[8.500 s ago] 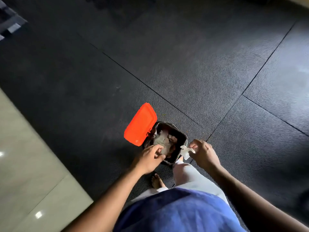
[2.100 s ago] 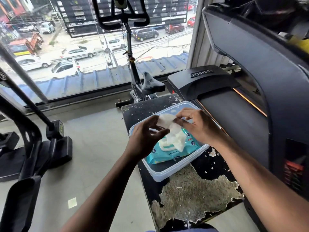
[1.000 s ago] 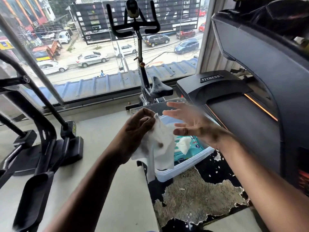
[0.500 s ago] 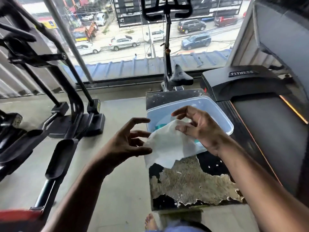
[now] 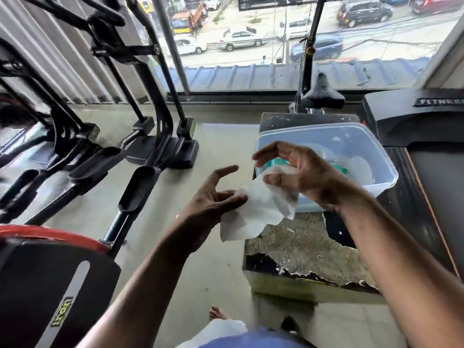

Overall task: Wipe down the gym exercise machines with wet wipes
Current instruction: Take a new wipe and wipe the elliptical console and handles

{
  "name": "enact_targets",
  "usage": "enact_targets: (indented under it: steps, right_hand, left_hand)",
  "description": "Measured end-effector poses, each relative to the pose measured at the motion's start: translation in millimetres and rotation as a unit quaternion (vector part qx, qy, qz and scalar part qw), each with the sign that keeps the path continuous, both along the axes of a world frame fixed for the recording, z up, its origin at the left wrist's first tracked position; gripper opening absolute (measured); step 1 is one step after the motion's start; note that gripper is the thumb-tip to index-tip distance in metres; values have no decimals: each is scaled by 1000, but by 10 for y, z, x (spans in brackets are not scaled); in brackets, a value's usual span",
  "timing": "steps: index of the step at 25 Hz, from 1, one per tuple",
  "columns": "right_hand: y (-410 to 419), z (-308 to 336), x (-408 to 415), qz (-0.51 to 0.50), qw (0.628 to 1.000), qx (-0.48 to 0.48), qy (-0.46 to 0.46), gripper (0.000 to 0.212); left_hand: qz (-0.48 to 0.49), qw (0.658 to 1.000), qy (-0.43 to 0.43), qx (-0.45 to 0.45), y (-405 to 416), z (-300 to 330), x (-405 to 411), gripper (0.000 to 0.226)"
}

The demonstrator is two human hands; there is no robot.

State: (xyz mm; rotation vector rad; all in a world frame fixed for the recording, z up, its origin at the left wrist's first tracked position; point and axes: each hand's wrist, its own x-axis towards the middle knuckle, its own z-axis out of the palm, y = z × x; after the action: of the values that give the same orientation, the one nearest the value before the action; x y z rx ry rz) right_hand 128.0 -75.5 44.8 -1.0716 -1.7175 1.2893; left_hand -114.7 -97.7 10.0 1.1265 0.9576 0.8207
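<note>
Tabletop (image 5: 305,243): black top layer, peeled away over much of the near part, with a ragged front edge.
On the tabletop: clear plastic tub (image 5: 381,183) at the far end.
Floor (image 5: 218,144): pale and smooth; the black bases of the exercise machines (image 5: 160,151) stand on it.

A plain white, thin wet wipe (image 5: 253,209) is seen, unpatterned. A clear, bluish-tinted rectangular plastic tub (image 5: 371,156) is shown, with a teal wipes packet (image 5: 283,163) inside. The black, peeling top of a worn box (image 5: 308,249) is broken by mottled tan patches. The black metal frames of the elliptical machines (image 5: 150,101) are noted, with an orange-red rim (image 5: 50,234) on a black housing. The floor (image 5: 221,136) appears pale greyish-green.
</note>
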Motion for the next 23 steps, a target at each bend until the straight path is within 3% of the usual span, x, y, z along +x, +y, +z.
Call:
enact_targets:
  steps: [3, 7, 11, 13, 17, 23]
  right_hand:
    - [13, -28, -88, -50, 998, -24, 16, 36]
    - [63, 62, -307, -32, 999, 10, -24, 38]
    - [130, 179, -964, -26, 999, 38, -25, 31]
    - [147, 231, -1253, -28, 998, 37, -29, 30]
    - [271, 180, -1898, -37, 996, -60, 54, 35]
    - [415, -49, -2484, -68, 992, -80, 71, 34]
  left_hand:
    - [45, 998, -14, 43, 59, 75, -172, 53]
    - [13, 999, -16, 31, 113, 37, -699, 42]
    - [-12, 995, -98, -16, 39, 0, -1270, 70]
    - [-29, 997, -63, -23, 24, -17, -1528, 64]
    - [-23, 999, -21, -5, 157, -153, -2114, 47]
    - [19, 999, -47, 3, 339, -313, -2772, 52]
